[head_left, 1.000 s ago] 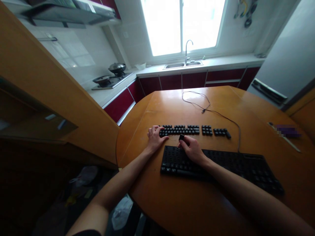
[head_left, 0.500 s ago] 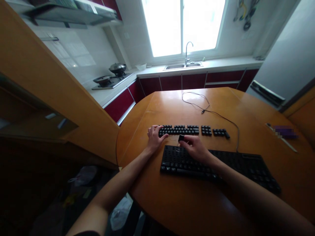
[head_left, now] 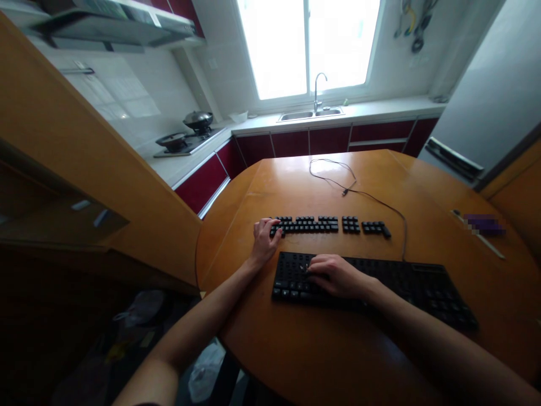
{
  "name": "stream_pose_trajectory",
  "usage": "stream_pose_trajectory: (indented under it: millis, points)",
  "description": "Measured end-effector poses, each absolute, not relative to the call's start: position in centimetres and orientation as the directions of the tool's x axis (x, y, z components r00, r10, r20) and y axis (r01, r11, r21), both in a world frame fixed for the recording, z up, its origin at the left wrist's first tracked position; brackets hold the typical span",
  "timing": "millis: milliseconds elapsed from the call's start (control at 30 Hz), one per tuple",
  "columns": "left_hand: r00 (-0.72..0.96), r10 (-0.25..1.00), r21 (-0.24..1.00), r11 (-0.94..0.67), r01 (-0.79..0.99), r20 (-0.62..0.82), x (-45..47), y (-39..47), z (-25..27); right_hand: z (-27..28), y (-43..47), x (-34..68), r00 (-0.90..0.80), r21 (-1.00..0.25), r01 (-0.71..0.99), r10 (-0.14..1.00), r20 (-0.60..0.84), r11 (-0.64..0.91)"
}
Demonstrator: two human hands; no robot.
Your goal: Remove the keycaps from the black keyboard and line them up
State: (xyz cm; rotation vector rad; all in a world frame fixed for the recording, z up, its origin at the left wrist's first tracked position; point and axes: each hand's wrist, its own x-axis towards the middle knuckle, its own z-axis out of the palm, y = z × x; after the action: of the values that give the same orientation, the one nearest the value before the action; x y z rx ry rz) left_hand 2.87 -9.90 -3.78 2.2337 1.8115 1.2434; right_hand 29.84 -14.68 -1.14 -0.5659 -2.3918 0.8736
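My right hand is closed over the left half of a black keyboard, which shows bare sockets in its upper rows. From its fingertips stick out the metal wire ends of a keycap puller; the puller's body is hidden by the hand. Several loose black keycaps lie in neat rows and blocks behind the keyboard. At the left end of these rows, my left hand has its thumb and fingers bent around a keycap, partly hidden by them.
All this lies on an oval wooden table. The keyboard's cable loops toward the far edge. On the right are a thin pale stick and a blurred purple item. A wooden partition stands left, with counter and sink beyond.
My right hand has lowered the puller onto the keyboard and turned over it, hiding the dark body. My left thumb has drawn in toward the fingers at the keycaps. The view shifted slightly.
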Motion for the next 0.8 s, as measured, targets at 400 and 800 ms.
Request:
stream_pose_trajectory:
  millis: [400,800]
  points:
    - [0.235,0.894,0.767,-0.448,0.459,0.381,9.0,-9.3,-1.6,-2.8,-14.0,29.3,-0.459,-0.883,0.245,0.85,0.259,0.401]
    - [0.514,0.718,0.631,-0.68,0.374,0.469,8.9,-12.0,-1.4,-3.3,-13.6,29.1,-0.174,-0.923,0.075,0.916,0.361,0.378]
